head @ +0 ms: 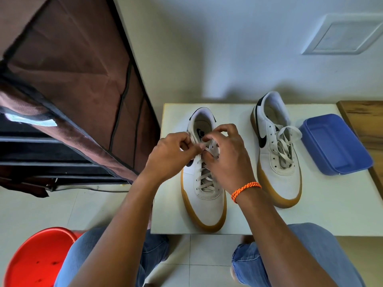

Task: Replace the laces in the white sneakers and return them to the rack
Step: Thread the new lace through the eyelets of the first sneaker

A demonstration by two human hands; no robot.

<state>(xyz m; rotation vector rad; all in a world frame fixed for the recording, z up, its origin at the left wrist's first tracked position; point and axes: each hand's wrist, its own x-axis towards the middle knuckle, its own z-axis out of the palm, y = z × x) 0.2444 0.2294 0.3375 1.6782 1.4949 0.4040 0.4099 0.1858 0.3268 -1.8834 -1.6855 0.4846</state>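
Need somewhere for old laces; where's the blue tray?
In the head view, the blue tray sits on the white table's right side, just beyond the right sneaker.

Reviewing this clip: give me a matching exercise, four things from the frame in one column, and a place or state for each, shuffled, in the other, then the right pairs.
Things:
1. left sneaker
2. right sneaker
3. blue tray
4. red stool

Places or states:
A. on the floor, lower left of the view
B. lace loose and untied, no hand on it
C. on the table's right end, nothing inside
D. both hands pinching its lace near the top eyelets

Pairs: 1-D, 2-B, 3-C, 4-A
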